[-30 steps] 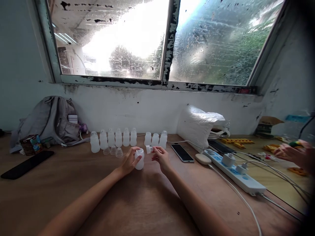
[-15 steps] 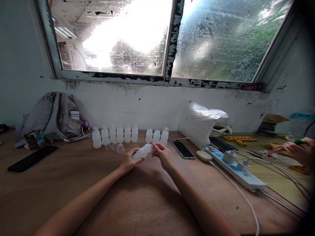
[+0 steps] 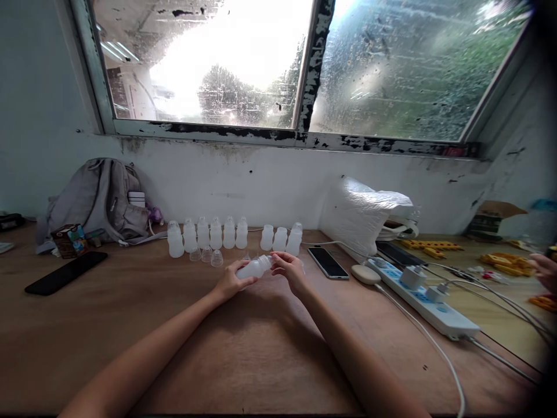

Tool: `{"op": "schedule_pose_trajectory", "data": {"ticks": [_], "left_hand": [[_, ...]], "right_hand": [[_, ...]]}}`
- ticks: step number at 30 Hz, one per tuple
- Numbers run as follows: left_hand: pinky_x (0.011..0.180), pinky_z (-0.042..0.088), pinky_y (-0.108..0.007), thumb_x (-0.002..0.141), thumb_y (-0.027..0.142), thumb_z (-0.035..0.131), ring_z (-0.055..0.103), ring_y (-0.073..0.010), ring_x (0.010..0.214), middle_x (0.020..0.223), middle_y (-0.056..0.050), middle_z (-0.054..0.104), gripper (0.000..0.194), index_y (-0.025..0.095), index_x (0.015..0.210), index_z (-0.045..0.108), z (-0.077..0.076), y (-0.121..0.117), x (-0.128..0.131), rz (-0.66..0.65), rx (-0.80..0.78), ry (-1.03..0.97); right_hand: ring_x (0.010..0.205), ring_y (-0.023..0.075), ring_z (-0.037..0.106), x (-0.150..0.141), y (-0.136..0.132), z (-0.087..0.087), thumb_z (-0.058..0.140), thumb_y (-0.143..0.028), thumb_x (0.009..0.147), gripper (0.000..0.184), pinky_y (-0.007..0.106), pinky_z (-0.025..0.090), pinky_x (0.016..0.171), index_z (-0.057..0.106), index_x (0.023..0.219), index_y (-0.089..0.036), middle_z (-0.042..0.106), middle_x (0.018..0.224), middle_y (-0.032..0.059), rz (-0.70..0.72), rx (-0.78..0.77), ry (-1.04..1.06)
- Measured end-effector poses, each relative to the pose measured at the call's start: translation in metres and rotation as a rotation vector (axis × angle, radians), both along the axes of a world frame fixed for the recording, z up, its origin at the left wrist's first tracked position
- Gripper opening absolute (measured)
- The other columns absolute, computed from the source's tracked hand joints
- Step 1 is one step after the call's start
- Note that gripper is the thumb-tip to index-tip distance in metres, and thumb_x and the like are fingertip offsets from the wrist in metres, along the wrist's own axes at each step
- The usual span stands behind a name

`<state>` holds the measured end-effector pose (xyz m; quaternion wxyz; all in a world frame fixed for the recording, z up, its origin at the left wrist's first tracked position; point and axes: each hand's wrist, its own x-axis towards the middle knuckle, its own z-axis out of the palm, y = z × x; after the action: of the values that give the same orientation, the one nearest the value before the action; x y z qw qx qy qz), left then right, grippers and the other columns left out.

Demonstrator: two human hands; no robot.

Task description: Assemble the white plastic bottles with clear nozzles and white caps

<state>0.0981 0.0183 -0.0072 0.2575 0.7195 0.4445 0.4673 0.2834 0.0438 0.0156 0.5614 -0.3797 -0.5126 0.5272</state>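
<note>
A white translucent baby bottle point(image 3: 251, 269) lies tilted in my left hand point(image 3: 230, 281), its neck pointing up and to the right. My left fingers and thumb wrap round its body. At the neck end, my right hand point(image 3: 287, 268) pinches the bottle's clear teat end; the fingers partly hide it. Behind my hands stands a row of capped baby bottles point(image 3: 216, 234), several of them to the left. Two uncapped bottles point(image 3: 267, 237) and a capped bottle point(image 3: 295, 239) stand to the right. Clear caps point(image 3: 216, 258) sit before the left row. Small clear pieces point(image 3: 246, 255) lie just behind the held bottle.
A phone point(image 3: 327, 263), a round cream pad point(image 3: 364, 274) and a white power strip point(image 3: 426, 299) with cables lie to the right. A white plastic bag point(image 3: 354, 217) stands behind. Leftward are a grey backpack point(image 3: 93, 200) and a black slab point(image 3: 66, 273). Another person's hand point(image 3: 543, 270) shows far right.
The view has shifted slightly, so things appear a little further right. Both my hands keep hold of the bottle, almost unmoved. The other person's hand has drawn back to the right.
</note>
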Motion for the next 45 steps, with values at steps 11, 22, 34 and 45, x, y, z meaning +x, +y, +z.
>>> {"op": "schedule_pose_trajectory", "data": {"ticks": [11, 22, 34, 45], "left_hand": [[0.077, 0.044, -0.029, 0.059, 0.035, 0.067, 0.055, -0.0187, 0.087, 0.098, -0.004, 0.059, 0.045, 0.019, 0.100, 0.057, 0.002, -0.003, 0.000, -0.065, -0.001, 0.017], [0.077, 0.043, -0.029, 0.058, 0.035, 0.068, 0.055, -0.0181, 0.086, 0.096, -0.004, 0.060, 0.047, 0.019, 0.101, 0.057, 0.000, -0.001, -0.001, -0.103, -0.034, 0.011], [0.062, 0.042, -0.028, 0.071, 0.052, 0.047, 0.056, -0.0192, 0.071, 0.081, -0.009, 0.061, 0.052, 0.009, 0.100, 0.057, 0.003, -0.007, 0.018, -0.228, -0.324, -0.140], [0.053, 0.042, -0.028, 0.075, 0.049, 0.038, 0.057, -0.0185, 0.065, 0.081, -0.010, 0.060, 0.048, 0.011, 0.099, 0.053, 0.023, -0.024, 0.025, -0.433, -0.550, 0.031]], "right_hand": [[0.030, 0.0034, 0.027, -0.002, 0.005, -0.007, 0.058, -0.050, 0.064, 0.042, 0.018, 0.017, 0.029, 0.035, 0.049, -0.018, 0.032, 0.037, -0.0077, -0.045, 0.107, -0.191], [0.030, 0.0024, 0.022, 0.009, 0.005, 0.003, 0.058, -0.039, 0.063, 0.038, 0.018, 0.012, 0.032, 0.033, 0.045, -0.018, 0.029, 0.037, -0.0080, 0.056, 0.014, -0.246], [0.082, 0.0179, 0.056, -0.007, -0.010, 0.009, 0.057, -0.043, 0.067, 0.034, 0.027, 0.043, 0.068, 0.060, 0.092, -0.020, 0.062, 0.087, 0.0049, 0.353, -0.076, 0.032], [0.073, 0.0182, 0.058, -0.026, -0.026, 0.010, 0.054, -0.046, 0.068, 0.035, 0.026, 0.042, 0.057, 0.057, 0.091, -0.020, 0.064, 0.085, 0.0044, 0.284, -0.226, 0.131]]}}
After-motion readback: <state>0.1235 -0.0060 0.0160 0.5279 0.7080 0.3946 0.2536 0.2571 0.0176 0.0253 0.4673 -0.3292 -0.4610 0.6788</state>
